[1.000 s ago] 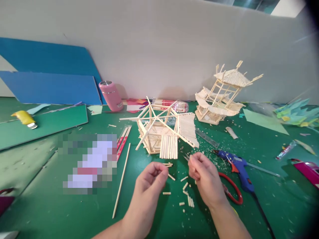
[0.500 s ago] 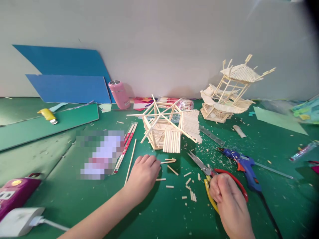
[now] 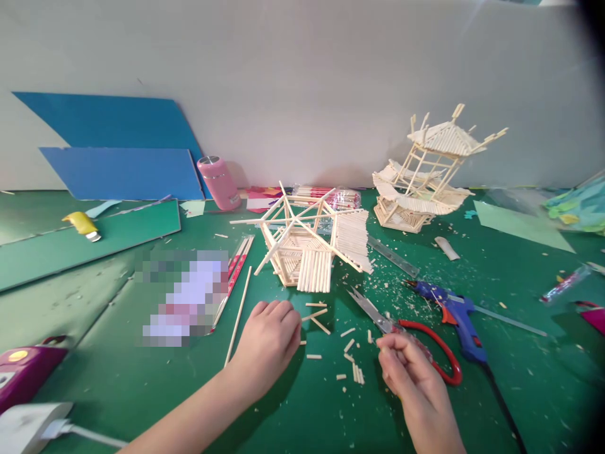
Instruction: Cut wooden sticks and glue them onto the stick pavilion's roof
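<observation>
My left hand (image 3: pixel 268 335) rests low over the green table with its fingers curled under. Short cut sticks poke out beside it; whatever its fingers hold is hidden. At the right, my right hand (image 3: pixel 420 384) has thumb and forefinger pinched together, and I cannot make out anything between them. Scissors (image 3: pixel 378 317) with a red handle lie partly behind that hand, blades toward the frame. Ahead stands the six-sided stick frame (image 3: pixel 307 246), with a roof panel of sticks at its front and another at its right. Loose stick pieces (image 3: pixel 358 373) lie between my hands.
A stick pavilion (image 3: pixel 428 183) stands at the back right. Nearer are a blue glue gun (image 3: pixel 454 309) and a clear ruler (image 3: pixel 393 256). To the left are a pink flask (image 3: pixel 219 183), packaged sticks (image 3: pixel 234 277), blue boards (image 3: pixel 123 173) and a white charger (image 3: pixel 31 425).
The view has shifted slightly, moving the scene left. My right hand has come off the scissors' handles, its fingers going left into a pinch. My left hand stays nearly in place.
</observation>
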`<action>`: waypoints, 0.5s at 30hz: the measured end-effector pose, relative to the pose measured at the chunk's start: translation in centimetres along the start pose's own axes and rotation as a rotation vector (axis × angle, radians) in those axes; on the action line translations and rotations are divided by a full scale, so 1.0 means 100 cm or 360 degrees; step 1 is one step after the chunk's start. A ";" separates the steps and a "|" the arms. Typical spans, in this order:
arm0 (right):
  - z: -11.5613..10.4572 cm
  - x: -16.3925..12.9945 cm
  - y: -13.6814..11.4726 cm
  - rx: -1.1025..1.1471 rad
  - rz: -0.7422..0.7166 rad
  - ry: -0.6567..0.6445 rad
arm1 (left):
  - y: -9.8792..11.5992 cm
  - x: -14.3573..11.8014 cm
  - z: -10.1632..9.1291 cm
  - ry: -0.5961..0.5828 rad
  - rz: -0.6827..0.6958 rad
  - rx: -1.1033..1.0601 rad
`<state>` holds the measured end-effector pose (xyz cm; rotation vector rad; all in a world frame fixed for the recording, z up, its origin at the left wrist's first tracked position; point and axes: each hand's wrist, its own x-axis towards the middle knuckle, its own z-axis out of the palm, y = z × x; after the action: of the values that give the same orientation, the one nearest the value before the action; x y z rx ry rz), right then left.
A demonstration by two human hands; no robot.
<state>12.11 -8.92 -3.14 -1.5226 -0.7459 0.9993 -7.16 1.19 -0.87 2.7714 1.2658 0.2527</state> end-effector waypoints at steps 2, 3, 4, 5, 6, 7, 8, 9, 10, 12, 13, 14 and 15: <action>0.000 0.002 0.000 -0.0095 -0.0061 -0.0096 | 0.006 -0.005 -0.008 0.0030 -0.0177 -0.0439; 0.000 0.003 0.000 -0.0136 -0.0091 -0.0168 | 0.010 -0.007 -0.011 -0.0007 -0.0307 -0.0800; 0.001 0.003 0.000 -0.0162 -0.0111 -0.0249 | 0.015 -0.008 -0.015 -0.0080 -0.0436 -0.1114; 0.003 0.003 -0.001 -0.0163 -0.0117 -0.0324 | 0.019 -0.008 -0.017 -0.0163 -0.0562 -0.1397; 0.006 0.003 -0.003 -0.0137 -0.0110 -0.0386 | 0.024 -0.008 -0.018 -0.0316 -0.0643 -0.1713; 0.010 0.003 -0.005 -0.0094 -0.0103 -0.0440 | 0.029 -0.008 -0.017 -0.0414 -0.0725 -0.1989; 0.013 0.002 -0.008 -0.0050 -0.0102 -0.0513 | 0.034 -0.007 -0.016 -0.0487 -0.0784 -0.2202; 0.017 0.002 -0.011 -0.0007 -0.0112 -0.0588 | 0.038 -0.006 -0.014 -0.0522 -0.0833 -0.2374; 0.021 0.002 -0.013 0.0030 -0.0127 -0.0656 | 0.042 -0.006 -0.011 -0.0524 -0.0852 -0.2503; 0.026 0.003 -0.017 0.0078 -0.0148 -0.0765 | 0.048 -0.004 -0.006 -0.0487 -0.0868 -0.2662; 0.028 0.004 -0.019 0.0091 -0.0147 -0.0779 | 0.050 -0.003 -0.005 -0.0470 -0.0871 -0.2708; 0.029 0.006 -0.020 0.0105 -0.0135 -0.0764 | 0.052 -0.002 -0.004 -0.0454 -0.0878 -0.2744; 0.029 0.007 -0.021 0.0121 -0.0117 -0.0735 | 0.053 -0.002 -0.003 -0.0444 -0.0885 -0.2774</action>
<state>9.93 -6.58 -1.34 -1.1995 -1.0642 1.3268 -3.42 -2.41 0.21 0.9171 0.8635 0.5229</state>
